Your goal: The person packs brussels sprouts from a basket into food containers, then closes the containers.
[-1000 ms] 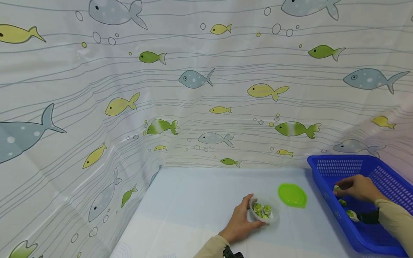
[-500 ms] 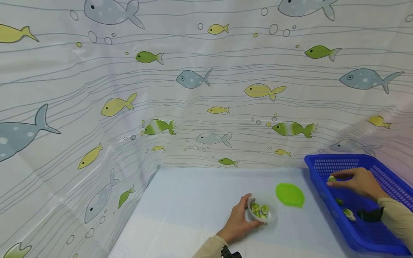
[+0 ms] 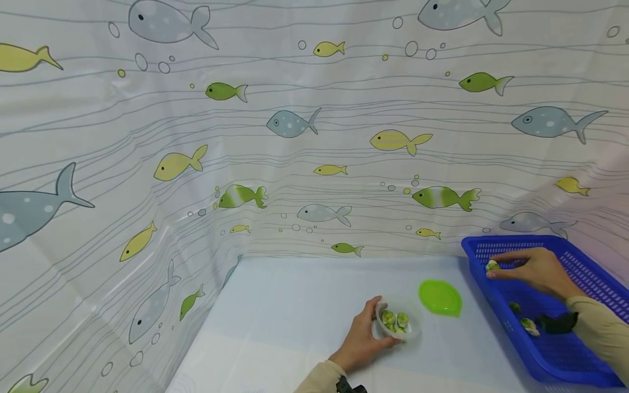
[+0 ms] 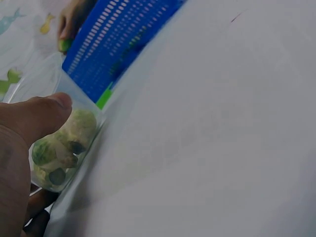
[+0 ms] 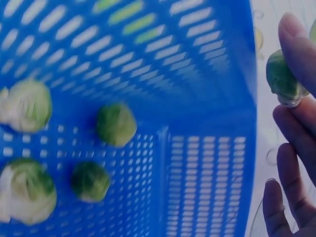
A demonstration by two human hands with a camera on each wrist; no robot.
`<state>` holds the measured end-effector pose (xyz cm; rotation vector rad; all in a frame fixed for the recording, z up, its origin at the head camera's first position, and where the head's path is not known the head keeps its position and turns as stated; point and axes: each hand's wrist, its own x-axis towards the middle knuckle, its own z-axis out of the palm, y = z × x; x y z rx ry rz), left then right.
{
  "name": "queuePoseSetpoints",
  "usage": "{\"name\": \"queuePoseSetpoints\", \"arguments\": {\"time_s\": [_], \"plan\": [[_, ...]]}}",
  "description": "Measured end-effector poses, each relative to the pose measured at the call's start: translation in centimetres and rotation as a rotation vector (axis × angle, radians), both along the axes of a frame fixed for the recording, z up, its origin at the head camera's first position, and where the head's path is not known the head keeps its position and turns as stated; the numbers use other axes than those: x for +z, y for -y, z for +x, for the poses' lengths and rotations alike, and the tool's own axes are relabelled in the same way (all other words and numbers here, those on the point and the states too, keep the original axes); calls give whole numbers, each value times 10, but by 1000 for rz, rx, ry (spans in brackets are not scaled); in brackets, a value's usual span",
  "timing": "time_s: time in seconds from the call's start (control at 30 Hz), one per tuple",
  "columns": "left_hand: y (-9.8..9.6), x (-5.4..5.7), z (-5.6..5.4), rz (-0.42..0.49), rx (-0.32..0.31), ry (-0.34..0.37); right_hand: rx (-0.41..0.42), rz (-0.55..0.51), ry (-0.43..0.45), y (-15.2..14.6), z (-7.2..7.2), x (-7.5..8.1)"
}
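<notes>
My left hand (image 3: 361, 338) grips a clear round plastic tub (image 3: 416, 322) from its left side, thumb and fingers spread around the wall. Several Brussels sprouts (image 3: 388, 317) lie inside the tub, and they show through its wall in the left wrist view. My right hand (image 3: 543, 271) pinches one Brussels sprout (image 5: 282, 78) between thumb and fingertips, above the near-left rim of the blue basket (image 3: 511, 341). The other fingers of that hand spread apart in the right wrist view. Several more sprouts (image 5: 116, 124) lie on the basket's perforated floor.
A bright green lid (image 3: 440, 298) lies on the white table (image 3: 290, 305) between the tub and the basket. A plastic sheet (image 3: 295, 185) printed with fish hangs behind and to the left of the table.
My right hand has lifted a sprout from inside the basket and moved up and left toward the basket's left rim. My left hand stays on the tub.
</notes>
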<state>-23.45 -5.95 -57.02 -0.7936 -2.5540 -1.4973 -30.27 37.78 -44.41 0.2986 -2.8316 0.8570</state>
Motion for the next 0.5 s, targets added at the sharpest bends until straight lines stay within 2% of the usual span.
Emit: {"name": "queuePoseSetpoints", "arguments": {"time_s": [0.2,0.5], "plan": [[0,0,1,3,-2,1,7,-47,-12,18,5,12],[0,3,2,11,-11,3,44,-81,-90,42,12,27]]}}
